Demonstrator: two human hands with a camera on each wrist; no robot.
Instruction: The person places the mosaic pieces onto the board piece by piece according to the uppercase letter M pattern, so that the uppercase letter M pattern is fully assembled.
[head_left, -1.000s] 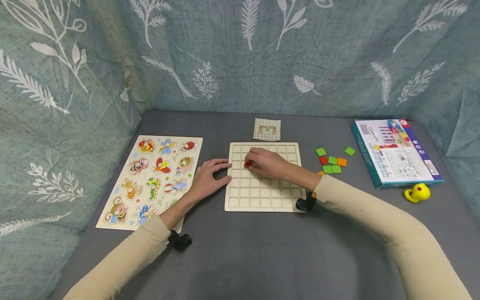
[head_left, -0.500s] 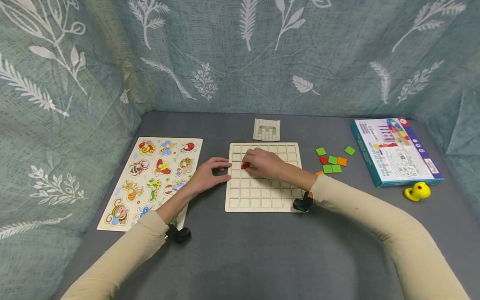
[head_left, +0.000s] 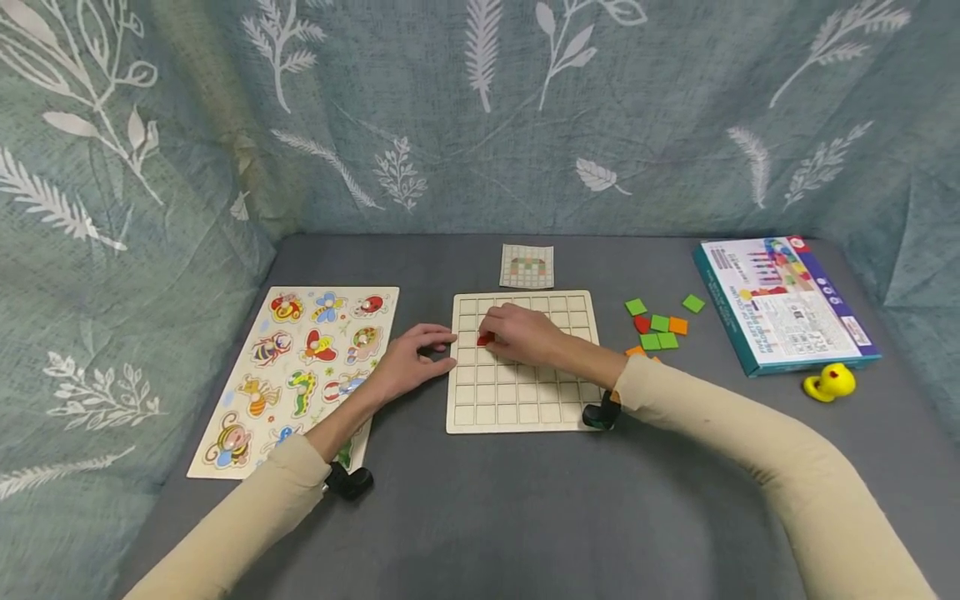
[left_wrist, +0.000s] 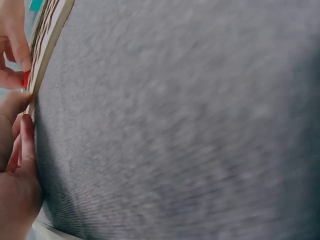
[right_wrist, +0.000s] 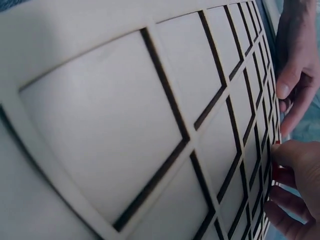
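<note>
A wooden grid board (head_left: 517,408) with square recesses lies mid-table. My right hand (head_left: 521,335) reaches over its upper left part and pinches a small red tile (head_left: 485,339) between thumb and fingers. The right wrist view shows those fingertips low against the board around the red tile (right_wrist: 276,170). At the board's left edge, my left hand (head_left: 408,365) rests with thumb and fingertips touching the rim. In the left wrist view the left hand (left_wrist: 20,185) lies along the board's edge (left_wrist: 50,45), fingers relaxed. The tile's exact seat in the grid is hidden by my right fingers.
Loose green, orange and red tiles (head_left: 658,323) lie right of the board. Behind it is a small pattern card (head_left: 527,265). A wooden insect puzzle (head_left: 255,358) sits at left, partly under my left forearm. At right are a boxed game (head_left: 787,304) and a yellow toy duck (head_left: 830,382).
My right hand has shifted slightly left across the grid with the red tile. The left hand stays at the board's edge. The head view has tilted a little.
</note>
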